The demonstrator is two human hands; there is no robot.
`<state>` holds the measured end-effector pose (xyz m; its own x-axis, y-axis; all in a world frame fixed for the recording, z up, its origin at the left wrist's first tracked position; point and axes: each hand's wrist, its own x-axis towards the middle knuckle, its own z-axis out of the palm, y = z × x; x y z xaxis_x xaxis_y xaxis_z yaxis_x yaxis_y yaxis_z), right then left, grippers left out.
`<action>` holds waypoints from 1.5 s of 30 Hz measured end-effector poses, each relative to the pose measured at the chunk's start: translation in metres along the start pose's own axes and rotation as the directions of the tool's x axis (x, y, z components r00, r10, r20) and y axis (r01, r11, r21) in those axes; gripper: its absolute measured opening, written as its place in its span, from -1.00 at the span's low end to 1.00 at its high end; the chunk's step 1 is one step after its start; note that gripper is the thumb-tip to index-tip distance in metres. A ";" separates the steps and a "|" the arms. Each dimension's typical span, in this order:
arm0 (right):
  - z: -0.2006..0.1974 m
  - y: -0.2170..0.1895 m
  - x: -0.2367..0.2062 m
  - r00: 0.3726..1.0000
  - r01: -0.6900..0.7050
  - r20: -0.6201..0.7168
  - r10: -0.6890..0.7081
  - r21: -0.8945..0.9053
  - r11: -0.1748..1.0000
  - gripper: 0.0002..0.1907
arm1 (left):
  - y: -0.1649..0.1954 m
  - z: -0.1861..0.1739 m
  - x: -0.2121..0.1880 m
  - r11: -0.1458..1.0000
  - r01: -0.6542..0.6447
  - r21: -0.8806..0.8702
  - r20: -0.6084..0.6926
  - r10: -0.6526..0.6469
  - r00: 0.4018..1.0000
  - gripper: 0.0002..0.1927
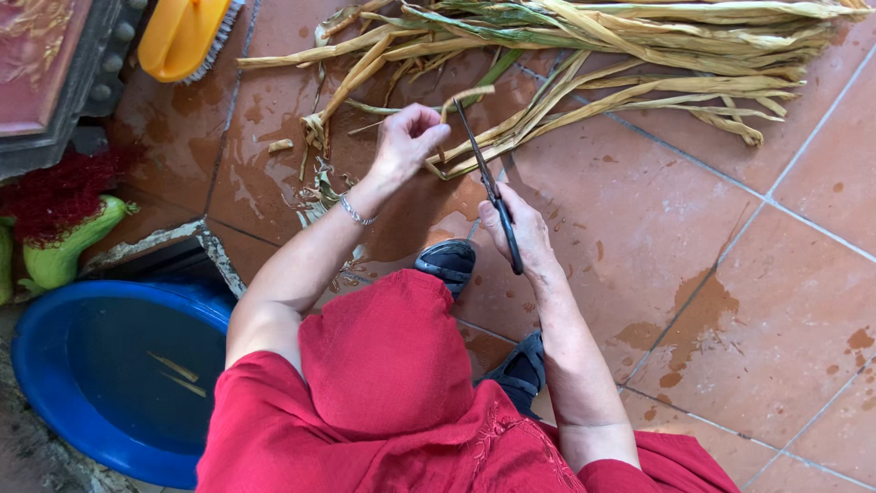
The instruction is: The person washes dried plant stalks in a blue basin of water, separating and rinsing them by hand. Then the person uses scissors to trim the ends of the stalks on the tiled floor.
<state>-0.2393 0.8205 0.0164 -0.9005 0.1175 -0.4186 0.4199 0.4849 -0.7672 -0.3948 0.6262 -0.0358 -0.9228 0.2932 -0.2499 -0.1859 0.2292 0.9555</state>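
One red knee (383,351), two hands, perhaps one scissors (488,187)

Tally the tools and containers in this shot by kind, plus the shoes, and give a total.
Scissors, held in the right hand: 1
Yellow scrub brush: 1
Blue basin: 1
Dark shoes: 2
Total: 5

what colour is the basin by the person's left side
Blue; the round plastic basin shows best, and only, in the head view, at lower left.
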 end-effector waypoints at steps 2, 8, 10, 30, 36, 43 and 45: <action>-0.001 -0.016 0.001 1.000 0.015 -0.014 -0.017 -0.081 0.997 -0.51 | -0.010 0.000 -0.011 0.997 0.033 -0.066 0.002 -0.033 0.999 -0.87; 0.005 -0.043 0.007 0.997 0.067 0.049 -0.058 -0.203 0.977 -0.57 | -0.038 -0.005 -0.036 0.988 0.091 -0.121 -0.019 -0.094 0.995 -0.89; 0.010 -0.043 0.008 0.998 0.033 0.064 -0.020 -0.212 0.977 -0.61 | -0.041 -0.007 -0.039 0.981 0.129 -0.142 -0.022 -0.134 0.991 -0.89; 0.006 0.030 0.006 0.942 -0.304 0.162 0.293 0.047 0.951 -0.44 | 0.004 0.003 0.033 0.197 -0.530 0.825 0.322 0.608 0.726 -0.87; -0.032 0.005 -0.001 0.885 -0.400 0.254 0.390 -0.013 0.916 -0.48 | -0.011 -0.064 -0.001 0.365 -0.166 0.916 0.072 0.257 0.964 -0.85; -0.034 -0.005 0.002 0.908 -0.375 0.195 0.371 -0.018 0.927 -0.49 | -0.017 -0.101 0.008 0.410 -0.115 0.905 0.038 0.190 0.981 -0.91; -0.025 0.000 0.001 0.935 -0.326 0.178 0.307 0.092 0.941 -0.50 | -0.015 -0.079 0.020 0.469 -0.163 0.868 0.028 0.282 0.959 -0.87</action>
<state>-0.2430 0.8424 0.0281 -0.6932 0.1041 -0.7132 0.6990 0.3385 -0.6300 -0.4376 0.5555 -0.0426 -0.9279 0.3720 0.0251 0.3564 0.8652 0.3526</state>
